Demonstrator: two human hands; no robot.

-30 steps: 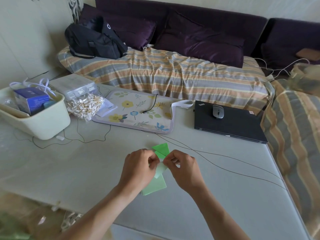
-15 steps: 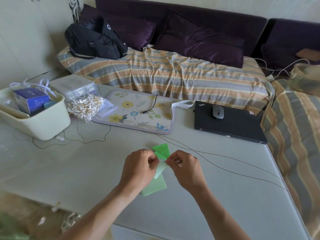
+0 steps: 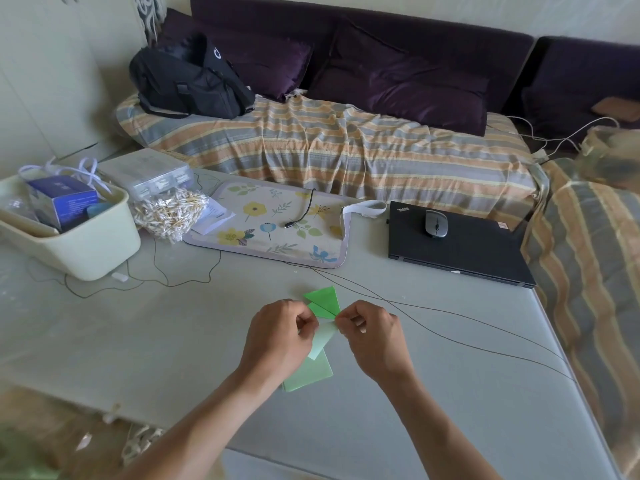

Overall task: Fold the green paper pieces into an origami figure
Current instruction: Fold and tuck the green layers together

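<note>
Both hands pinch one pale green paper piece point(image 3: 323, 337) between thumb and curled fingers, the left hand point(image 3: 278, 341) at its left edge and the right hand point(image 3: 372, 337) at its right, raised a little above the table point(image 3: 173, 341). Compared with a second ago almost nothing has shifted: the hands sit a touch closer together and the pinch looks tighter, while the paper keeps the same angle. I judge a crease is being set or a flap tucked, so the fold is mid-step and the figure is far from finished. Just beyond the fingers lies a brighter green folded triangle point(image 3: 323, 299), and a light green sheet point(image 3: 310, 375) rests flat under the left wrist, both still waiting to be joined.

On the grey table, a thin dark wire point(image 3: 450, 336) runs past the right hand. Farther off are a floral mat point(image 3: 277, 225), a closed black laptop point(image 3: 460, 249) with a mouse point(image 3: 436, 223) on it, and at far left a cream bin point(image 3: 83, 244) beside a bag of cotton swabs point(image 3: 169, 211). Behind is a striped sofa cover point(image 3: 346, 150) with a black bag point(image 3: 190, 81) and purple cushions
</note>
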